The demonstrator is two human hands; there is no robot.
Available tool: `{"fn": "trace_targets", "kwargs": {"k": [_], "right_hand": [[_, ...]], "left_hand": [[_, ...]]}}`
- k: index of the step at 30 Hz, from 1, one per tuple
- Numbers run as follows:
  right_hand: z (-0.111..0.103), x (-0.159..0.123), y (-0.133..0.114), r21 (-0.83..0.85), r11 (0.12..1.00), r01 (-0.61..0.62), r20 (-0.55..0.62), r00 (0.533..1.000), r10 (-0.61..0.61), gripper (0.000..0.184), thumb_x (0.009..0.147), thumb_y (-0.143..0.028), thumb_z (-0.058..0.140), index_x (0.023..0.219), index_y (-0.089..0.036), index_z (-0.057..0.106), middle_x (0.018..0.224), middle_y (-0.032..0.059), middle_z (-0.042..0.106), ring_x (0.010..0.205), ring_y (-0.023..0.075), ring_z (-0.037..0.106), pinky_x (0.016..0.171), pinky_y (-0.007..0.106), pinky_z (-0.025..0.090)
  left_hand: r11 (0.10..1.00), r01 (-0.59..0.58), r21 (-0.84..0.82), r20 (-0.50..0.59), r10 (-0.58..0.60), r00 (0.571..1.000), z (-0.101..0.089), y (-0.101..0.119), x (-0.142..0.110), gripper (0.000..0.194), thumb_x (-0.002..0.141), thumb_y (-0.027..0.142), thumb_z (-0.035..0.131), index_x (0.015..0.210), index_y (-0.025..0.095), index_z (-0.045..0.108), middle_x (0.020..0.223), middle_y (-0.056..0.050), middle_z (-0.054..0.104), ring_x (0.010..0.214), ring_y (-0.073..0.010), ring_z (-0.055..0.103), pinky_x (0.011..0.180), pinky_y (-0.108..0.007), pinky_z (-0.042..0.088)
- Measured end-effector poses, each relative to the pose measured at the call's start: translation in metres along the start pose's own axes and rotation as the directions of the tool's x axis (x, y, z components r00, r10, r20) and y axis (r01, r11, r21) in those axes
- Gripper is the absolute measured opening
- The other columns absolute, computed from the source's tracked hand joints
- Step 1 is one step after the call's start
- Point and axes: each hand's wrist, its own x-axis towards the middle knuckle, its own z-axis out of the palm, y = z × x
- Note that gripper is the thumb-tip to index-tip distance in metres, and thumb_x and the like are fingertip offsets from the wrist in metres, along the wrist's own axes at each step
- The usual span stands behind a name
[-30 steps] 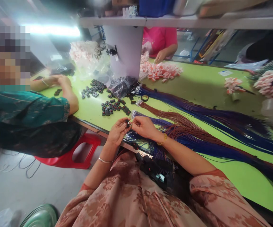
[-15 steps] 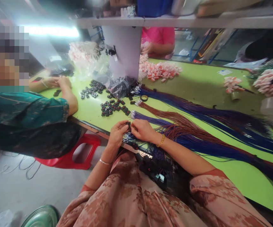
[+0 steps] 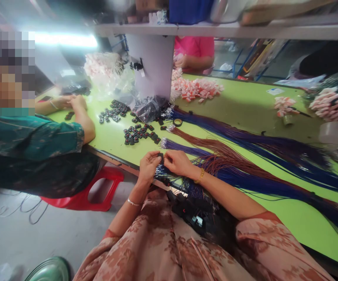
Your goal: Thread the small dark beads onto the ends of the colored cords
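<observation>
At the table's near edge, my left hand [image 3: 150,166] pinches a small black connector housing [image 3: 160,155] between thumb and fingers. Close against it, my right hand [image 3: 178,162] has its fingers curled together at the housing; whatever lies in them is hidden. Below my hands are silver-tipped blue wires [image 3: 160,170]. Beyond the right hand lies a bundle of purple-blue wires [image 3: 176,146] with metal terminals at its left end. A brown wire bundle [image 3: 204,139] runs beside it. Black housings with red marks [image 3: 136,134] are scattered on the table ahead of my left hand.
More black connector pieces [image 3: 113,109] and a tape roll [image 3: 178,122] lie farther back. A purple-grey post [image 3: 154,66] rises from the green table [image 3: 312,222]. A co-worker's arm [image 3: 84,125] rests at left, above a red stool [image 3: 98,195]. Pink-white connectors [image 3: 198,89] are heaped behind.
My hands stay together at the black housing, with a slight shift of the fingers. The whole view has moved a little; the table items keep their places.
</observation>
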Motion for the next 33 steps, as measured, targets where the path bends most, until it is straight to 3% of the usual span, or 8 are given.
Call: {"fn": "trace_targets", "kwargs": {"k": [5, 7, 10, 13, 23, 26, 29, 33], "right_hand": [[-0.01, 0.011, 0.014, 0.032, 0.999, 0.004, 0.097, 0.995, -0.007, 0.019, 0.085, -0.022, 0.046, 0.077, -0.016, 0.062, 0.07, 0.0018, 0.063, 0.06, 0.0112, 0.048, 0.059, 0.023, 0.029], [-0.018, 0.019, 0.028, 0.033, 0.998, -0.054, 0.068, 0.996, 0.051, 0.024, 0.089, -0.025, 0.042, 0.086, -0.016, 0.063, 0.08, 0.0034, 0.066, 0.068, 0.0121, 0.053, 0.063, 0.023, 0.033], [-0.025, 0.031, 0.05, -0.19, 0.959, -0.213, 0.036, 0.974, 0.223, 0.018, 0.084, -0.028, 0.052, 0.091, -0.017, 0.064, 0.093, 0.008, 0.066, 0.081, 0.0175, 0.056, 0.067, 0.025, 0.035], [-0.023, 0.035, 0.062, -0.312, 0.912, -0.265, 0.081, 0.949, 0.303, 0.016, 0.084, -0.026, 0.051, 0.089, -0.018, 0.064, 0.097, 0.01, 0.066, 0.086, 0.0202, 0.057, 0.068, 0.027, 0.035], [-0.027, 0.034, 0.052, -0.411, 0.878, -0.246, -0.007, 0.964, 0.267, 0.023, 0.091, -0.024, 0.039, 0.094, -0.014, 0.06, 0.095, 0.0142, 0.065, 0.083, 0.0221, 0.057, 0.066, 0.029, 0.033], [-0.028, 0.035, 0.047, -0.319, 0.917, -0.237, -0.014, 0.969, 0.246, 0.02, 0.088, -0.023, 0.043, 0.092, -0.013, 0.06, 0.088, 0.0124, 0.066, 0.076, 0.0193, 0.056, 0.065, 0.027, 0.033], [-0.027, 0.035, 0.039, -0.063, 0.987, -0.147, -0.041, 0.989, 0.144, 0.016, 0.084, -0.023, 0.046, 0.085, -0.014, 0.06, 0.077, 0.0051, 0.064, 0.066, 0.0138, 0.052, 0.062, 0.025, 0.032], [-0.023, 0.03, 0.028, 0.25, 0.968, -0.016, -0.067, 0.997, 0.033, 0.014, 0.079, -0.024, 0.05, 0.078, -0.014, 0.06, 0.069, -0.0002, 0.06, 0.058, 0.0092, 0.045, 0.056, 0.021, 0.031]], "left_hand": [[0.999, 0.016, 0.049, 0.026, -0.017, 1.0, -0.004, 0.001, 0.0, 0.034, 0.06, 0.021, 0.077, 0.09, 0.014, 0.063, 0.081, -0.003, 0.066, 0.074, -0.0126, 0.062, 0.077, -0.028, 0.048], [0.999, 0.027, 0.03, 0.05, -0.028, 0.998, -0.006, 0.004, 0.002, 0.037, 0.062, 0.022, 0.076, 0.095, 0.015, 0.062, 0.086, -0.004, 0.066, 0.076, -0.0126, 0.062, 0.077, -0.029, 0.049], [0.997, 0.078, -0.006, 0.087, -0.077, 0.993, -0.007, 0.009, 0.005, 0.041, 0.064, 0.023, 0.074, 0.103, 0.017, 0.061, 0.091, -0.004, 0.065, 0.081, -0.0141, 0.064, 0.081, -0.032, 0.051], [0.993, 0.116, -0.037, 0.111, -0.112, 0.988, -0.004, 0.012, 0.007, 0.038, 0.066, 0.023, 0.074, 0.102, 0.016, 0.061, 0.09, -0.005, 0.065, 0.086, -0.0161, 0.065, 0.086, -0.035, 0.051], [0.975, 0.157, -0.159, 0.139, -0.136, 0.981, 0.001, 0.006, 0.014, 0.028, 0.07, 0.017, 0.07, 0.096, 0.016, 0.061, 0.09, -0.004, 0.065, 0.086, -0.0146, 0.065, 0.094, -0.038, 0.048], [0.964, 0.167, -0.206, 0.145, -0.139, 0.98, 0.003, 0.005, 0.015, 0.027, 0.07, 0.014, 0.069, 0.095, 0.015, 0.061, 0.089, -0.004, 0.066, 0.086, -0.0146, 0.064, 0.094, -0.038, 0.048], [0.954, 0.177, -0.242, 0.155, -0.142, 0.978, 0.006, 0.004, 0.015, 0.026, 0.07, 0.013, 0.068, 0.095, 0.015, 0.061, 0.089, -0.004, 0.066, 0.085, -0.0143, 0.064, 0.095, -0.038, 0.047], [0.941, 0.19, -0.282, 0.174, -0.144, 0.974, 0.01, 0.003, 0.014, 0.023, 0.071, 0.012, 0.066, 0.094, 0.014, 0.062, 0.09, -0.005, 0.066, 0.084, -0.0141, 0.064, 0.095, -0.039, 0.046]]}}
